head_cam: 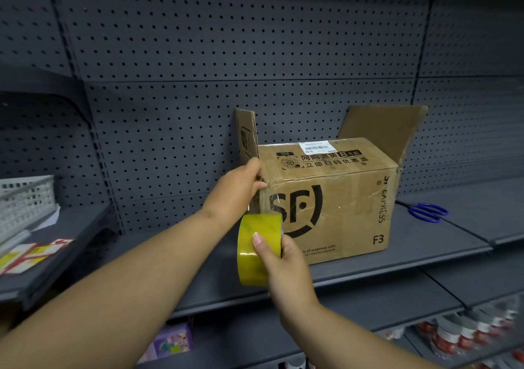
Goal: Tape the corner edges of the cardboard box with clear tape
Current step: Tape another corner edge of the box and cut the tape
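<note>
A brown cardboard box [340,198] with black SF Express print stands on a dark grey shelf [411,243]; two of its end flaps stick up. My left hand [241,187] presses on the box's top left front corner, thumb on the edge. My right hand [283,258] grips a yellowish roll of clear tape [251,243] just below that corner, in front of the box's left vertical edge. A thin strip of tape seems to run from the roll up to the corner under my left hand.
Blue-handled scissors [428,212] lie on the shelf to the right of the box. A white mesh basket [25,201] and red and yellow labels [31,255] sit on the left shelf. Small packaged goods [467,337] fill the lower shelf. A pegboard wall [226,56] backs everything.
</note>
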`<action>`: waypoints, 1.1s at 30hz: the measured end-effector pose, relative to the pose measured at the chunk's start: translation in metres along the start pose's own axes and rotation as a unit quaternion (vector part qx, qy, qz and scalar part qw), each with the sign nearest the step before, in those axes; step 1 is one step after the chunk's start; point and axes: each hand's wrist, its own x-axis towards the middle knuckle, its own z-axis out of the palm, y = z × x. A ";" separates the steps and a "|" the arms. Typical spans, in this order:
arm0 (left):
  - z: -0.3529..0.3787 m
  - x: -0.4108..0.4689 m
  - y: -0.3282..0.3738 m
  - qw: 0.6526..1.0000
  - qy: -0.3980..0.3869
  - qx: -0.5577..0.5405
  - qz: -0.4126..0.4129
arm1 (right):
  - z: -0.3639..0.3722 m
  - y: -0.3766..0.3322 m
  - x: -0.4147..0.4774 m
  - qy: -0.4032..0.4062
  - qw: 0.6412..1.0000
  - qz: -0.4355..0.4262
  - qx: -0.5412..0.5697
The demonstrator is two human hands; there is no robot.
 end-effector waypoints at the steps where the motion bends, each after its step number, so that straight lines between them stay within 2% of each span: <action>1: 0.001 0.000 0.001 1.000 0.006 0.014 -0.002 | -0.001 -0.001 0.001 -0.002 1.000 0.001 -0.002; 7: -0.001 0.000 0.005 0.982 0.049 0.184 -0.017 | -0.010 -0.006 0.004 -0.019 1.000 -0.002 -0.016; 9: -0.008 0.000 0.006 0.956 0.070 0.279 0.053 | -0.014 -0.006 0.005 -0.025 0.999 0.001 -0.021; 12: -0.015 0.000 0.010 0.919 0.039 0.343 0.189 | -0.018 -0.005 0.005 -0.033 0.999 -0.001 -0.023; 19: -0.024 0.009 -0.010 0.850 -0.005 0.341 0.402 | -0.017 -0.010 0.003 -0.044 0.999 -0.017 0.008; 24: -0.029 0.022 -0.033 0.788 -0.030 0.336 0.515 | -0.005 -0.010 -0.003 -0.008 1.000 -0.018 -0.012; 29: -0.032 0.039 -0.044 0.728 -0.041 0.373 0.574 | 0.008 -0.011 -0.011 0.059 0.996 -0.025 -0.063; 33: -0.026 0.048 -0.054 0.732 -0.040 0.378 0.566 | 0.009 -0.011 -0.012 0.091 0.992 -0.007 -0.087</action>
